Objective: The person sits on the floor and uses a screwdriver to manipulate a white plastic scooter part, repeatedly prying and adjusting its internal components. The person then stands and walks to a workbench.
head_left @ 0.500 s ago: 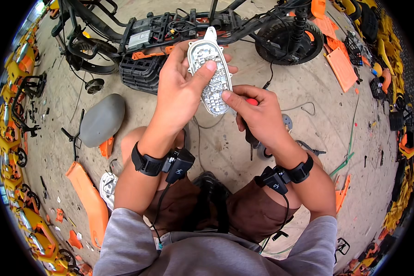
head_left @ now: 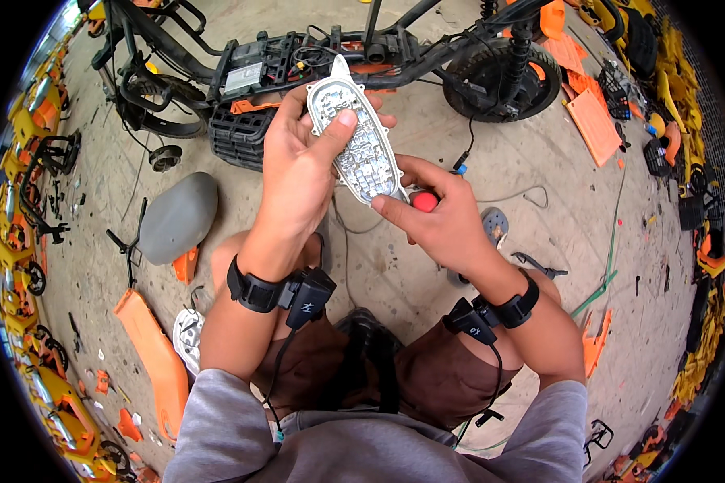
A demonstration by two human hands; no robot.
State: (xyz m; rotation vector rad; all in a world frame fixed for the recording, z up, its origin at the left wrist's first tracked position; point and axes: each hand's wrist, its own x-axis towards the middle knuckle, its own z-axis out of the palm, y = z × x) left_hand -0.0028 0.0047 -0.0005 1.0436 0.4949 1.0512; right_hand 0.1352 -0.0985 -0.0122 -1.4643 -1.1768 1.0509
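Observation:
An oval silver housing (head_left: 364, 159) with a pale raised rim and a bumpy, shiny inside is held up in front of me, tilted, its lower end toward the right. My left hand (head_left: 300, 153) grips it from the left, thumb across the inside and fingers behind. At the lower end, the thumb of my right hand (head_left: 439, 211) presses on the rim. That hand also holds a screwdriver (head_left: 424, 201); only its red handle end shows, the rest being hidden by the hand.
A stripped motorbike frame (head_left: 322, 60) with wheels lies across the far side. Left of me are a grey seat-like piece (head_left: 179, 217) and a long orange panel (head_left: 155, 354). Orange plates (head_left: 594, 127) lie far right. A cable (head_left: 507, 197) runs over the floor. Yellow parts line both sides.
The housing has shifted left and slightly down, leaning more. My right hand has moved lower and left with the screwdriver, whose dark shaft has gone out of sight.

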